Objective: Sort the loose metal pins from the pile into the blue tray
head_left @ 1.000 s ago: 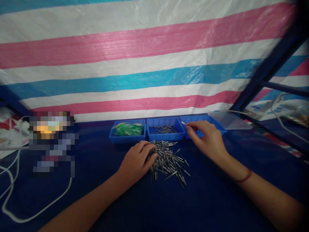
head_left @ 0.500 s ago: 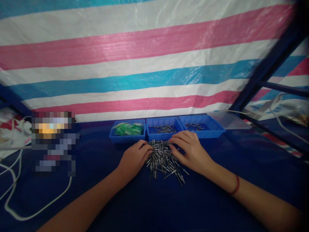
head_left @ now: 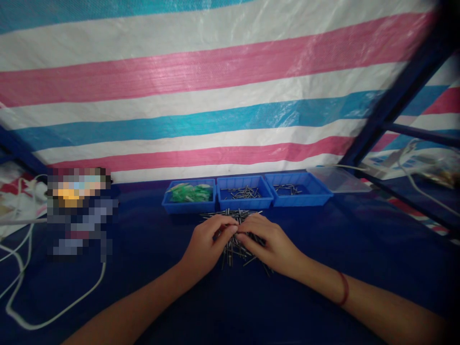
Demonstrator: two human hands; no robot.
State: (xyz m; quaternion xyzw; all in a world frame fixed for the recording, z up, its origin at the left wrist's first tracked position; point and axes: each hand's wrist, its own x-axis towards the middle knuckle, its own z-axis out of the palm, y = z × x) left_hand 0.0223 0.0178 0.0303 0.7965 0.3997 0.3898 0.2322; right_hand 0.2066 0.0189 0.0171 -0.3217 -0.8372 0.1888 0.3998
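Steel-grey metal pins (head_left: 232, 251), piled at six o'clock of the middle blue plastic tray (head_left: 244, 205), seem light, stiff and slippery, best pinched mid-shaft; my left hand (head_left: 206, 242) and right hand (head_left: 273, 244) curl their fingers onto them, grip unclear.

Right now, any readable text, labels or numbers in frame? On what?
No readable text anywhere.
Striped tarp: plain stripes, no print.
Blue trays: no labels seen.
Metal pins: too small to show any marks.
Object at left: blurred out, unreadable.
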